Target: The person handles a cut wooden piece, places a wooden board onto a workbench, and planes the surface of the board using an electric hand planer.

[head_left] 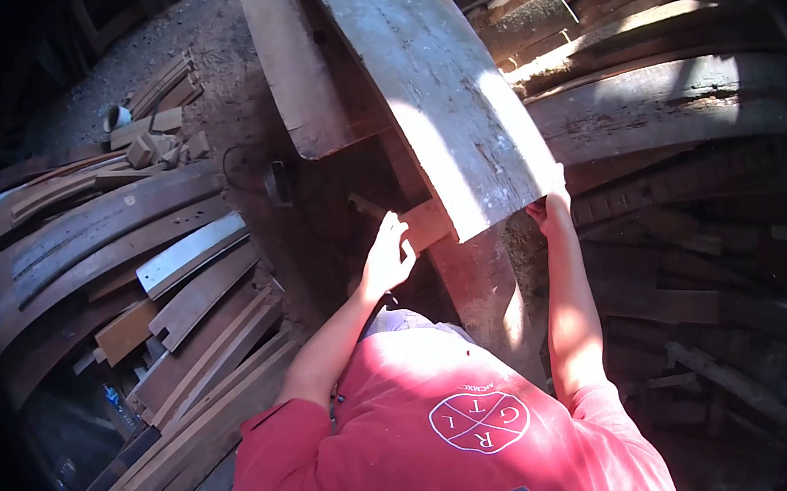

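A wide, weathered plank (455, 86) slopes away from my body, grey and worn, with bright sun on its near end. My right hand (552, 205) is closed around its near right corner, with the fingertips curled to the underside. At the plank's near left edge, a short reddish wooden block (427, 225) sticks out from beneath. My left hand (389, 257) has its thumb and fingers bent at the block's left end, closed on it. How far the block reaches under the plank is hidden.
Another board (295, 79) lies left of the plank. Below stands a wooden beam (480, 285). Stacked planks (128, 237) and offcuts fill the left side; large curved timbers (657, 104) lie at right. Sawdust-covered ground (224, 47) shows at upper left.
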The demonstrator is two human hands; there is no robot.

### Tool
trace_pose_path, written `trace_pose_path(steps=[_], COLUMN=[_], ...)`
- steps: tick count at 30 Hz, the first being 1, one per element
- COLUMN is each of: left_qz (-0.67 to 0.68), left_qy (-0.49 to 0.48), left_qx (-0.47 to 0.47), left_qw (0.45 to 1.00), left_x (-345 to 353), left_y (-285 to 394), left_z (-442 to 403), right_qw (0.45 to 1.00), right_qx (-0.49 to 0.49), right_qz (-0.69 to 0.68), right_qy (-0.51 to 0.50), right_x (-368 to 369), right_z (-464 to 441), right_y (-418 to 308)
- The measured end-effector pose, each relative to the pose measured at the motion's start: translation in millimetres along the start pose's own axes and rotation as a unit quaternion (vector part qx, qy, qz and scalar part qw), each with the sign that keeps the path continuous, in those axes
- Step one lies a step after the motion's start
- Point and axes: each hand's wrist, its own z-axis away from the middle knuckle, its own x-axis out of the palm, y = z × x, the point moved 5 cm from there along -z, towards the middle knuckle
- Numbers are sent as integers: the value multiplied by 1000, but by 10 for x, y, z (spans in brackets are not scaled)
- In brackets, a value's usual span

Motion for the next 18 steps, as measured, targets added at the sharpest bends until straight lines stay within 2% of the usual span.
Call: trace_pose_path(steps=[1,3,4,6,7,8,11,12,15,16,18], left_qz=[6,65,68,-17,69,65,77,127,262,422,424], left_qy=[3,-137,-137,-78,25,24,45,4,-20,-56,-85], left_qx=[-1,-67,-72,-85,-89,-87,-214,-314,-386,-382,-476], left_qw=[1000,986,986,993,993,994,973,941,884,820,766], left_x=[106,300,254,103,121,114,31,109,334,275,478], left_y=[-11,-27,0,25,-70,-174,-458,-557,-547,-393,-382], left_z=[-206,-529,-628,-779,-756,-656,-291,-223,-210,-268,-295], right_qw=[1000,1000,1000,1000,999,999,962,934,918,930,964], right_qx=[4,7,14,21,26,27,84,60,-67,-32,20], right_qz=[6,5,-1,7,7,4,248,351,388,361,266], right_qy=[9,3,-5,18,40,36,-79,-24,36,53,-5], right_x=[26,31,19,86,107,75,27,67,366,415,583], right_z=[69,-51,-95,2,5,-79,-220,-233,223,217,285], right_y=[4,174,259,329,319,450,800,888,756,915,1165])
